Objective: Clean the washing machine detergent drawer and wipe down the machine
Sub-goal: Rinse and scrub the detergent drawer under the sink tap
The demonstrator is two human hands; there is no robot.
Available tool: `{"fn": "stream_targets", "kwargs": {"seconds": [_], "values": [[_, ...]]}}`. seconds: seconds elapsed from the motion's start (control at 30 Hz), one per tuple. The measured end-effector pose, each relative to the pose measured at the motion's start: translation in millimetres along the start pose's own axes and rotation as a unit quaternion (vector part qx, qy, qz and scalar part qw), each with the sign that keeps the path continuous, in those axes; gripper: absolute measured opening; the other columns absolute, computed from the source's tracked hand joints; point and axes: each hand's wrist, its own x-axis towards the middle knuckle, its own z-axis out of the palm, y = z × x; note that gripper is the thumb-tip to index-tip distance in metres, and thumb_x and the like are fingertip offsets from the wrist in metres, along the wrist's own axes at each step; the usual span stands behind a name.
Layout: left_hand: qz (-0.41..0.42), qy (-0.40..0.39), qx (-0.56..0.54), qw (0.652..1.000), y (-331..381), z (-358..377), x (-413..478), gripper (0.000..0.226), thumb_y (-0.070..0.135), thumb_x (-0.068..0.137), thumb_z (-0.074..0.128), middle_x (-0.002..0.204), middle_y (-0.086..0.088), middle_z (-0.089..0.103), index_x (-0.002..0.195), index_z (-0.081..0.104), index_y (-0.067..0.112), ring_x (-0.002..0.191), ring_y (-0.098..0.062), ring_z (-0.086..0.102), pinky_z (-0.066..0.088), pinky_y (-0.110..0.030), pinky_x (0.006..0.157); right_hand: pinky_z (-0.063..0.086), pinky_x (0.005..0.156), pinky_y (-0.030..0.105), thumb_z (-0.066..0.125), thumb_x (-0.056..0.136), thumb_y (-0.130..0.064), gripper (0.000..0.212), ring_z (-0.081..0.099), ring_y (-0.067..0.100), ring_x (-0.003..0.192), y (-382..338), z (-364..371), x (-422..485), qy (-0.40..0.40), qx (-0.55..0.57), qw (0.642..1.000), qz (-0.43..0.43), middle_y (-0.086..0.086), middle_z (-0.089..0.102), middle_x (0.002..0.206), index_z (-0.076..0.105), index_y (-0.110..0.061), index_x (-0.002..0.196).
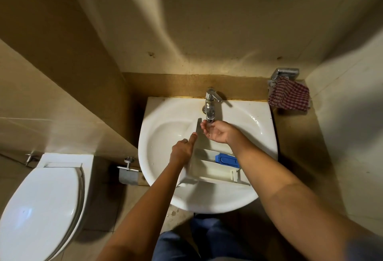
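Our left hand (182, 151) grips the drawer (213, 170) in the sink (262, 121), and our right hand (216, 132) is cupped empty under the tap (210, 105). We'd tilt the drawer so water drains.

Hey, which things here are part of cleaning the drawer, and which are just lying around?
In use: drawer, tap, sink, left hand, right hand.
Not in use now: checked cloth, toilet, paper holder.

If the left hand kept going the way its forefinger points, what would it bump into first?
Probably the right hand, cupped under the tap just beyond the left hand's forefinger, which lies along the detergent drawer. Depth is unclear, so it might pass beneath.
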Motion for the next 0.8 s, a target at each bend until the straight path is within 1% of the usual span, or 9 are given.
{"fn": "stream_targets", "kwargs": {"seconds": [0.13, 0.2, 0.27, 0.33, 0.4, 0.43, 0.53, 0.67, 0.8], "values": [[-0.006, -0.008, 0.011, 1.000, -0.6, -2.0, 0.8, 0.072, 0.068, 0.093, 0.022, 0.107, -0.010, 0.061, 0.099, 0.063, 0.009, 0.096, -0.028, 0.052, 0.033, -0.031, 0.085, 0.036, 0.049, 0.019, 0.030, 0.098, -0.002, 0.027, 0.047, 0.010, 0.054, 5.2, 4.3, 6.1, 0.014, 0.128, 0.992, -0.011, 0.006, 0.056, 0.064, 0.053, -0.004, 0.083], [-0.002, -0.011, 0.025, 1.000, -1.9, -2.0, 2.0, 0.074, 0.071, 0.091, 0.021, 0.111, -0.014, 0.063, 0.099, 0.062, 0.010, 0.103, -0.033, 0.056, 0.038, -0.032, 0.089, 0.042, 0.048, 0.020, 0.033, 0.098, -0.002, 0.024, 0.049, 0.012, 0.060, 8.2, -3.7, 2.1, -0.008, 0.143, 0.990, -0.010, 0.009, 0.057, 0.068, 0.054, -0.002, 0.086], [-0.010, -0.013, 0.006, 1.000, -1.7, -2.8, 0.4, 0.078, 0.074, 0.089, 0.023, 0.111, -0.016, 0.064, 0.102, 0.063, 0.008, 0.104, -0.035, 0.058, 0.045, -0.037, 0.097, 0.053, 0.053, 0.022, 0.040, 0.099, -0.004, 0.022, 0.062, 0.015, 0.067, 10.1, -16.8, -8.4, -0.055, -0.004, 0.998, 0.011, 0.011, 0.065, 0.074, 0.061, -0.001, 0.090], [-0.010, -0.014, -0.005, 1.000, 0.2, -5.3, -1.9, 0.081, 0.075, 0.088, 0.024, 0.113, -0.017, 0.064, 0.107, 0.065, 0.007, 0.104, -0.036, 0.059, 0.047, -0.044, 0.098, 0.058, 0.069, 0.025, 0.045, 0.098, -0.006, 0.020, 0.069, 0.019, 0.078, 10.9, -27.9, -20.0, -0.088, -0.226, 0.968, 0.058, 0.013, 0.070, 0.087, 0.065, 0.000, 0.094], [-0.007, -0.024, 0.006, 1.000, 1.8, -7.6, -3.8, 0.082, 0.074, 0.089, 0.023, 0.114, -0.018, 0.064, 0.110, 0.064, 0.006, 0.105, -0.036, 0.059, 0.047, -0.044, 0.098, 0.058, 0.074, 0.026, 0.048, 0.097, -0.006, 0.017, 0.069, 0.020, 0.082, 9.2, -34.4, -25.4, -0.044, -0.313, 0.947, 0.064, 0.014, 0.070, 0.092, 0.064, 0.000, 0.097], [-0.007, -0.026, 0.012, 1.000, 2.2, -7.9, -3.8, 0.082, 0.073, 0.090, 0.022, 0.115, -0.018, 0.063, 0.112, 0.063, 0.005, 0.105, -0.036, 0.059, 0.047, -0.044, 0.098, 0.057, 0.072, 0.024, 0.048, 0.097, -0.006, 0.016, 0.068, 0.019, 0.083, 7.6, -35.7, -23.5, -0.006, -0.288, 0.957, 0.032, 0.013, 0.068, 0.094, 0.064, -0.001, 0.096], [-0.014, -0.028, 0.008, 0.999, 1.7, -8.0, -2.6, 0.081, 0.073, 0.090, 0.023, 0.119, -0.018, 0.062, 0.118, 0.061, 0.007, 0.108, -0.037, 0.058, 0.047, -0.045, 0.099, 0.057, 0.065, 0.021, 0.043, 0.099, -0.006, 0.020, 0.065, 0.019, 0.082, 6.5, -26.5, -14.4, 0.031, -0.063, 0.996, -0.049, 0.012, 0.066, 0.090, 0.061, 0.001, 0.092], [-0.018, -0.025, 0.000, 1.000, 0.7, -7.5, -2.4, 0.081, 0.073, 0.090, 0.023, 0.122, -0.019, 0.061, 0.120, 0.060, 0.008, 0.111, -0.037, 0.056, 0.044, -0.046, 0.102, 0.056, 0.059, 0.021, 0.048, 0.096, -0.004, 0.017, 0.070, 0.014, 0.058, 16.4, 0.1, -6.4, 0.006, 0.042, 0.998, -0.037, 0.008, 0.071, 0.067, 0.062, 0.000, 0.086], [-0.020, -0.027, -0.009, 0.999, -0.9, -7.2, -1.6, 0.082, 0.074, 0.089, 0.024, 0.122, -0.019, 0.061, 0.119, 0.061, 0.007, 0.111, -0.038, 0.056, 0.044, -0.047, 0.102, 0.043, 0.054, 0.018, 0.034, 0.099, -0.004, 0.031, 0.060, 0.011, 0.049, 17.4, 15.3, 1.5, 0.019, 0.146, 0.988, -0.036, 0.005, 0.063, 0.054, 0.056, -0.004, 0.078]]}}
